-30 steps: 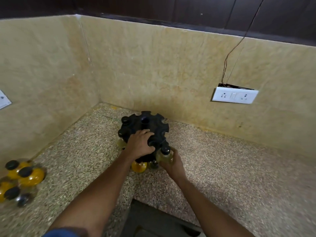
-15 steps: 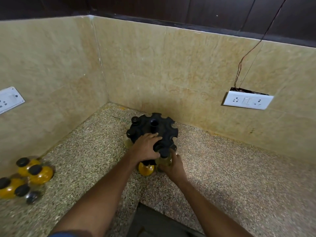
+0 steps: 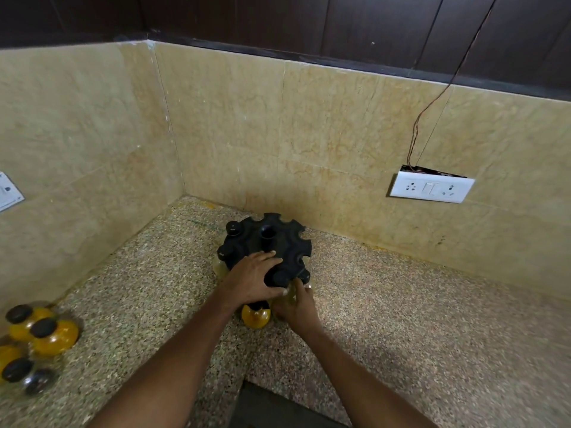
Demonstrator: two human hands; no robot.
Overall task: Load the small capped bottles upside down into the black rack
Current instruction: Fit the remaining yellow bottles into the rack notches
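Worktop (image 3: 432,319): speckled stone, set in a corner of beige tiled walls with dark panelling above.
Rack (image 3: 278,245): black, round, notched all around its rim; it stands on the worktop near the corner.
Left hand (image 3: 251,281): mine, palm down on the near edge of the rack, fingers (image 3: 262,257) laid fairly straight across its top, thumb reaching toward the right hand.
Right hand (image 3: 298,305): mine, low at the rack's near right side, fingers curled round a pale bottle (image 3: 290,296) held up against a notch; most of that bottle is hidden.
Yellow bottle (image 3: 255,316): hangs under the rack's near edge, between my two wrists.
Caps (image 3: 234,227): two black ones show on the rack's left rim.
Spare bottles (image 3: 46,335): yellow and clear with black caps, grouped on the worktop far left, well apart from the rack.
Socket (image 3: 431,188): white plate on the right wall, loose from the tile, thin wires running up.
Second socket (image 3: 7,191): at the left edge.
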